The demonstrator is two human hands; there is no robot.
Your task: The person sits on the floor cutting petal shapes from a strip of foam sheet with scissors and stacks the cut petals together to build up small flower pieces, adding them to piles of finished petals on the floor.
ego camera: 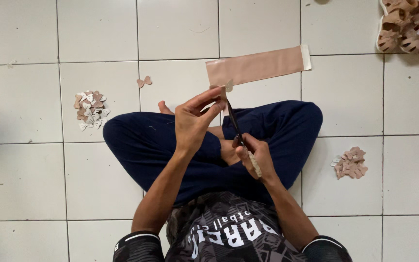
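Sitting cross-legged on the white tiled floor (98, 29), the person works over their lap. The left hand (195, 121) pinches a small bow-shaped piece (227, 86) between thumb and fingertips, right at the near end of a long tan strip (258, 65) lying on the tiles. The right hand (255, 155) is closed around the handles of the scissors (233, 123), whose blades point up toward the piece; whether they are biting into it is hard to tell. One pile of cutouts (90, 109) lies to the left, another pile of cutouts (350, 162) to the right.
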